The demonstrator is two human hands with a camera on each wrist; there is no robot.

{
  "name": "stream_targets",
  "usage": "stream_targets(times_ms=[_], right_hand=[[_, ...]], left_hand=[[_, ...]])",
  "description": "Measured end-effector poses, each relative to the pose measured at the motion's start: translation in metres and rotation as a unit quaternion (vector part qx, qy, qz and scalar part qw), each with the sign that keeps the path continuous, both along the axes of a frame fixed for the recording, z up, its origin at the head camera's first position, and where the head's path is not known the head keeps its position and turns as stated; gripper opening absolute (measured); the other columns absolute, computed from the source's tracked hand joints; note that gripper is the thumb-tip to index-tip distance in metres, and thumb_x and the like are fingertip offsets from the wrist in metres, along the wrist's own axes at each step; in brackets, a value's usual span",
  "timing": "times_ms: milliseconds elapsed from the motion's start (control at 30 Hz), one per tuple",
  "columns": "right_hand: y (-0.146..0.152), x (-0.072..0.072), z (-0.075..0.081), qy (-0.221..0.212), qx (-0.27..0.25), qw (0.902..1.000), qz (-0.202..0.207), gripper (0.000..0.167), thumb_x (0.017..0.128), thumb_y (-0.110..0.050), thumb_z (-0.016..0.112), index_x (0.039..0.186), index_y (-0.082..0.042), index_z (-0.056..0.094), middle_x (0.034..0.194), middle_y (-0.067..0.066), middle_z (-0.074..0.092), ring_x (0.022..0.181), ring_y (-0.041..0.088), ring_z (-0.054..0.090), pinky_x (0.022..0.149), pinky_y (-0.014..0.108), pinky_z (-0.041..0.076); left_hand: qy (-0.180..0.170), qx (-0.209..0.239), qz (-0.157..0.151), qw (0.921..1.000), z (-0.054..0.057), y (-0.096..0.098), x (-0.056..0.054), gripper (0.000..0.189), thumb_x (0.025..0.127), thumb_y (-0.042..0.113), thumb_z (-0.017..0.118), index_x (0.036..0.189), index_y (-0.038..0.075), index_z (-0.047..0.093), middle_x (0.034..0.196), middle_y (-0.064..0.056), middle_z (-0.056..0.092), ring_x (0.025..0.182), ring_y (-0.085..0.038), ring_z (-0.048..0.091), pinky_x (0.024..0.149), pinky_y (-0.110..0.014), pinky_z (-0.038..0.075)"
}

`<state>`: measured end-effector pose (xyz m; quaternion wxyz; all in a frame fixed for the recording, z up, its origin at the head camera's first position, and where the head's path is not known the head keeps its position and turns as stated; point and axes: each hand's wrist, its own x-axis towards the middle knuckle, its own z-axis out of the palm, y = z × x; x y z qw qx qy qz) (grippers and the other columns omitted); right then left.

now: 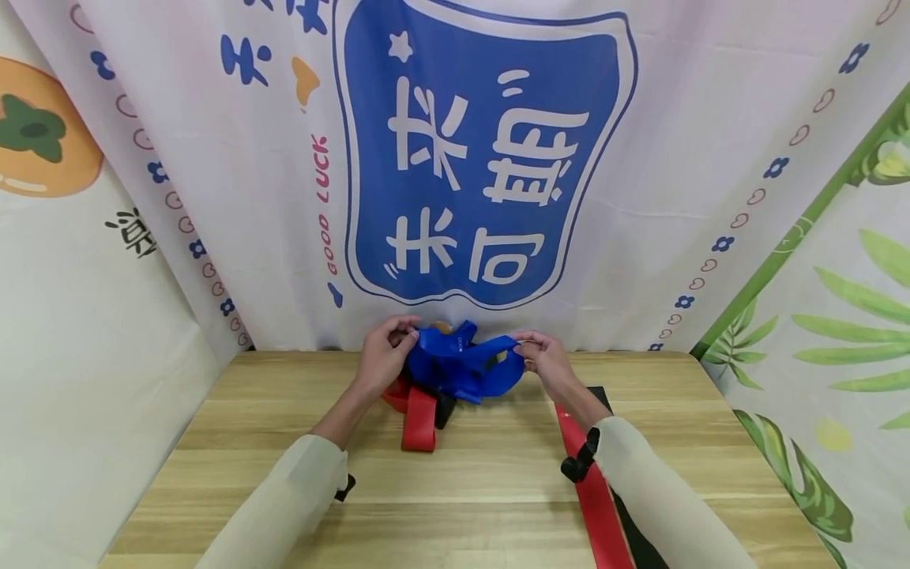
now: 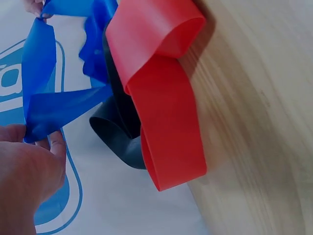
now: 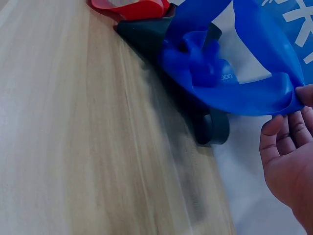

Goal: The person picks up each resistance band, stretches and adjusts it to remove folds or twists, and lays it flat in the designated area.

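Pinching blue band (image 1: 434,348) in left grip (image 1: 382,354) and right grip (image 1: 545,357), at worktop's (image 1: 498,482) far edge. Could drag red loop (image 1: 419,423) and black loop (image 2: 132,152) off it by snagging, or spring loose from so slight a pinch.

We seem to be looking into a small booth-like corner indoors, though we cannot tell whether it belongs to a home, an office or a studio. A wood-grain tabletop (image 1: 455,498) fills the lower middle of the head view, its far edge against a white printed curtain (image 1: 675,118). On that curtain we see a blue shield-shaped panel (image 1: 476,197) with white Chinese characters and pink "GOOD LUCK" lettering (image 1: 323,205), turned sideways. Fabric-like hangings close both sides: a persimmon print (image 1: 43,130) at upper left, green leaf prints (image 1: 853,332) at right.
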<state>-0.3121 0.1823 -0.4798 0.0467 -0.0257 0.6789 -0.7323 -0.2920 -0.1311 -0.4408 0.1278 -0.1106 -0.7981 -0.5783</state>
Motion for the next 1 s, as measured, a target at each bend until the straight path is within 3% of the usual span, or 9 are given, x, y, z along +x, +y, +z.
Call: stream_targets(times_ms=[233, 433, 733, 1000], right_hand=[[0.006, -0.001, 0.003, -0.001, 0.004, 0.9999, -0.013, 0.016, 0.104, -0.005, 0.063, 0.117, -0.001, 0.072, 0.093, -0.002, 0.076, 0.082, 0.013, 0.065, 0.074, 0.022, 0.055], [0.009, -0.001, 0.004, 0.009, 0.006, 0.9998, -0.014, 0.015, 0.103, -0.008, 0.066, 0.115, -0.001, 0.073, 0.091, -0.003, 0.075, 0.082, 0.012, 0.065, 0.074, 0.022, 0.056], [0.013, 0.003, 0.003, 0.004, 0.017, 0.9998, -0.006, 0.01, 0.102, -0.011, 0.07, 0.108, -0.003, 0.075, 0.092, -0.003, 0.074, 0.085, 0.015, 0.065, 0.075, 0.021, 0.056], [0.019, 0.002, 0.0, 0.007, 0.022, 0.9995, 0.024, 0.011, 0.101, -0.012, 0.071, 0.108, -0.004, 0.074, 0.089, -0.004, 0.074, 0.079, 0.01, 0.066, 0.072, 0.02, 0.056]], left_hand=[[0.001, 0.012, -0.011, 0.9999, 0.01, 0.001, -0.003, 0.026, 0.104, 0.001, 0.064, 0.129, 0.001, 0.071, 0.108, -0.015, 0.064, 0.094, -0.026, 0.061, 0.078, -0.016, 0.051], [0.009, 0.024, -0.019, 0.9995, 0.016, 0.0, -0.004, 0.024, 0.104, 0.004, 0.066, 0.127, 0.003, 0.072, 0.108, -0.019, 0.066, 0.09, -0.028, 0.059, 0.073, -0.018, 0.048], [-0.055, -0.004, -0.025, 0.9982, 0.011, -0.002, -0.004, 0.026, 0.105, 0.009, 0.066, 0.13, 0.004, 0.071, 0.111, -0.015, 0.066, 0.102, -0.027, 0.06, 0.088, -0.018, 0.051], [-0.078, -0.014, -0.039, 0.996, 0.008, -0.009, -0.009, 0.026, 0.104, 0.011, 0.069, 0.128, 0.005, 0.072, 0.108, -0.013, 0.067, 0.099, -0.025, 0.061, 0.085, -0.018, 0.051]])
